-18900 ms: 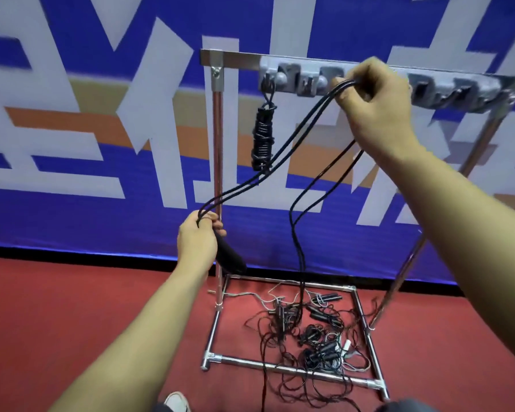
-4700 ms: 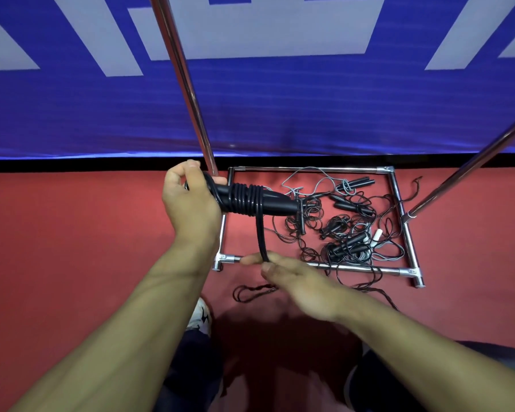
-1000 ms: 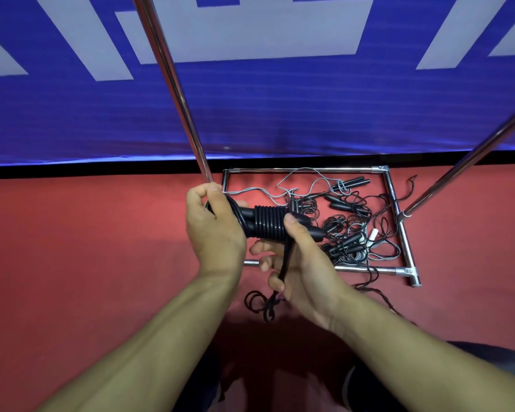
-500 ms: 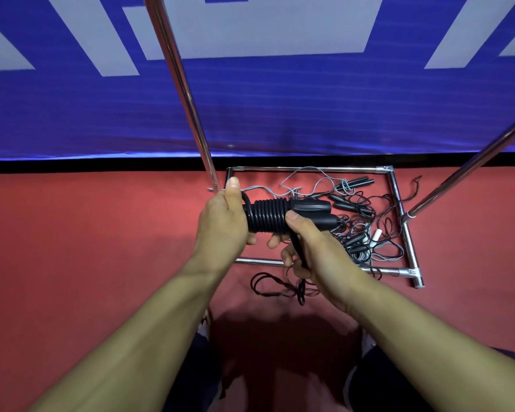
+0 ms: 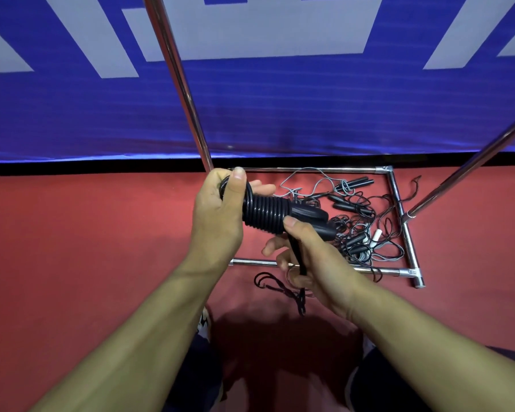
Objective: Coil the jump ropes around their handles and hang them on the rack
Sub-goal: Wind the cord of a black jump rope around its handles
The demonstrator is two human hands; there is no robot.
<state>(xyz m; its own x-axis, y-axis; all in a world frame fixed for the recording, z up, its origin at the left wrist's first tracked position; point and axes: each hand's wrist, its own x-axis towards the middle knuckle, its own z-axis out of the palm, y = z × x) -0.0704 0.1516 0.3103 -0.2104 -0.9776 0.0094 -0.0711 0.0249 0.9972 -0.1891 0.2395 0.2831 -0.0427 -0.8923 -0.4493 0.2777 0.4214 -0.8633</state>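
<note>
Forearms are reaching forward: my left hand (image 5: 217,215) is gripping the coiled jump-rope handles (image 5: 283,214) horizontally, my right hand (image 5: 312,260) is pinching the loose rope (image 5: 296,251) beneath.

Red floor (image 5: 72,248): rack base frame (image 5: 399,203), tangled jump ropes (image 5: 357,227) inside.

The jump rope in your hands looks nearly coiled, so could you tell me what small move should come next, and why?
Probably one more turn of the loose rope tail around the handles. The left hand grips the handles at the coil, the right hand holds the tail, and a short length still trails on the floor.
</note>
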